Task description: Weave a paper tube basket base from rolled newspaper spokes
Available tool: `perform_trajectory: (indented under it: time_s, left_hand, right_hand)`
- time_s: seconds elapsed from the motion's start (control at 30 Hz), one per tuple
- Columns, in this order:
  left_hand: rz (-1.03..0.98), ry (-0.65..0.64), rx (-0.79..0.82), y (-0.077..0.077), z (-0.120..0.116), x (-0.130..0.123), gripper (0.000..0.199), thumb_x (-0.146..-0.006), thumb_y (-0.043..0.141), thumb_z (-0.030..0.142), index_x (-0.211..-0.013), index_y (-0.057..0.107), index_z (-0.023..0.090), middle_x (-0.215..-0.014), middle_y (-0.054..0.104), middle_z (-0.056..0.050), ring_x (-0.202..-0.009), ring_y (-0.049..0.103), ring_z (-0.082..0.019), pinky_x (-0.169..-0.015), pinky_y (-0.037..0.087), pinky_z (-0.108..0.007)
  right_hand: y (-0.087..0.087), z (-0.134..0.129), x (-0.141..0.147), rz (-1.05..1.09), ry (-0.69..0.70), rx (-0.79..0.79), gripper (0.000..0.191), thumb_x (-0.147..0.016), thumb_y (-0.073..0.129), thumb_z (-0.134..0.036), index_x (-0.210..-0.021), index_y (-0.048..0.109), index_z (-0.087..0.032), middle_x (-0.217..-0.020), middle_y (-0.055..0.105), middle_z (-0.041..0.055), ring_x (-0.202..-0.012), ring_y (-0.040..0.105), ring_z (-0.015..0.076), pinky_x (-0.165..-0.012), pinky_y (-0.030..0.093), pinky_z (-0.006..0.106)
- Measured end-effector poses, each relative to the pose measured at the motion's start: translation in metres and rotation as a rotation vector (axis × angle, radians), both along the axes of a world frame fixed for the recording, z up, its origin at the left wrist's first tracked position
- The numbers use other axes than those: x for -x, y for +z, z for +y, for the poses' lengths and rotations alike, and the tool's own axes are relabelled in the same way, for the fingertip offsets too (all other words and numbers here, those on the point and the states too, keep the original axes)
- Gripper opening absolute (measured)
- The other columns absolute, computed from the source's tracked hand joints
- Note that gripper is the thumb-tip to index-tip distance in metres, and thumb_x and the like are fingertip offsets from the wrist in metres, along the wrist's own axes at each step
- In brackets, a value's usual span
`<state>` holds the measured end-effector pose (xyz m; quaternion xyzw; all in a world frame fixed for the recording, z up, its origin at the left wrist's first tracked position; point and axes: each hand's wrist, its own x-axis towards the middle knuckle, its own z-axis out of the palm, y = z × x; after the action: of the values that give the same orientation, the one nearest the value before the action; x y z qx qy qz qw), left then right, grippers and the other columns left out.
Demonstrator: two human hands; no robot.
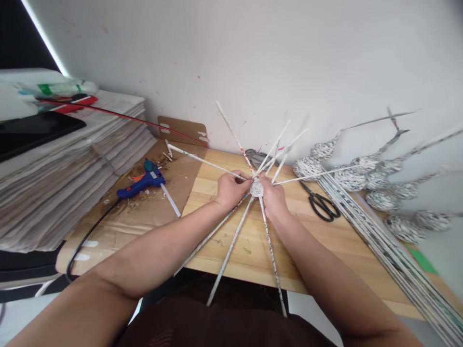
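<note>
A small round woven paper piece (256, 188) is held above the wooden table, with several rolled paper sticks radiating from it. My left hand (233, 189) pinches its left edge and the base of the sticks there. On the other side, my right hand (273, 195) grips the right edge, its fingers partly hidden behind the piece. Two of the sticks, one of them a speckled stick (271, 248), point down toward my body, while others fan out toward the wall.
A blue glue gun (142, 183) lies on cardboard (126, 212) at left, beside a tall paper stack (119, 125). Black scissors (321, 202), a bundle of paper sticks (383, 246) and several woven gourd shapes (307, 167) sit at right. The wall (253, 62) rises behind.
</note>
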<state>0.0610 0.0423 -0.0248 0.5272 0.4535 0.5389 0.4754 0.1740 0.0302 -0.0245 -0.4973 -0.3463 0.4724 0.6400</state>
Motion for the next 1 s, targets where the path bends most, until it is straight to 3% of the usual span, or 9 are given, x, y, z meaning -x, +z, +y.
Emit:
perform_trajectory:
  time_s: [0.13, 0.27, 0.53, 0.8, 1.0]
  left_hand:
    - [0.073, 0.001, -0.02, -0.001, 0.002, 0.002, 0.007, -0.069, 0.07, 0.021, -0.069, 0.067, 0.015, -0.051, 0.061, 0.002, -0.047, 0.056, -0.011, -0.048, 0.04, -0.021]
    - [0.083, -0.022, -0.014, 0.0, 0.001, 0.003, 0.005, -0.071, 0.07, 0.019, -0.071, 0.069, 0.014, -0.055, 0.063, 0.001, -0.048, 0.058, -0.011, -0.049, 0.042, -0.021]
    - [-0.18, -0.028, 0.195, 0.001, 0.0, -0.002, 0.017, -0.065, 0.077, 0.013, -0.078, 0.066, 0.015, -0.057, 0.063, 0.002, -0.045, 0.058, -0.01, -0.048, 0.048, -0.021]
    - [-0.242, -0.032, 0.172, 0.002, -0.002, -0.005, 0.017, -0.067, 0.073, 0.011, -0.08, 0.063, 0.014, -0.065, 0.064, 0.002, -0.048, 0.056, -0.008, -0.049, 0.05, -0.02]
    - [-0.334, -0.014, 0.222, 0.006, -0.004, -0.005, 0.024, -0.064, 0.072, 0.005, -0.08, 0.058, 0.015, -0.063, 0.061, 0.004, -0.047, 0.054, -0.006, -0.049, 0.048, -0.019]
  right_hand:
    - [-0.001, -0.001, -0.001, 0.019, 0.066, 0.009, 0.028, -0.061, 0.076, -0.039, -0.06, 0.061, -0.016, -0.05, 0.055, -0.0016, -0.042, 0.049, 0.0109, -0.036, 0.037, 0.024]
    - [-0.002, 0.0, -0.001, -0.044, -0.001, 0.02, 0.032, -0.06, 0.08, -0.041, -0.063, 0.061, -0.016, -0.051, 0.056, -0.002, -0.042, 0.049, 0.0102, -0.038, 0.038, 0.024]
    - [-0.006, 0.003, -0.004, -0.115, -0.026, -0.026, 0.03, -0.065, 0.076, -0.04, -0.061, 0.058, -0.018, -0.05, 0.054, -0.0032, -0.042, 0.046, 0.0092, -0.038, 0.036, 0.023]
    - [-0.009, 0.003, -0.009, -0.384, -0.031, -0.125, 0.028, -0.072, 0.073, -0.043, -0.066, 0.064, -0.017, -0.056, 0.058, -0.0021, -0.051, 0.05, 0.0108, -0.048, 0.04, 0.023]
    - [0.0, 0.0, -0.005, -0.269, -0.082, -0.039, 0.028, -0.063, 0.078, -0.039, -0.07, 0.062, -0.017, -0.061, 0.063, 0.0002, -0.054, 0.058, 0.0143, -0.051, 0.045, 0.026]
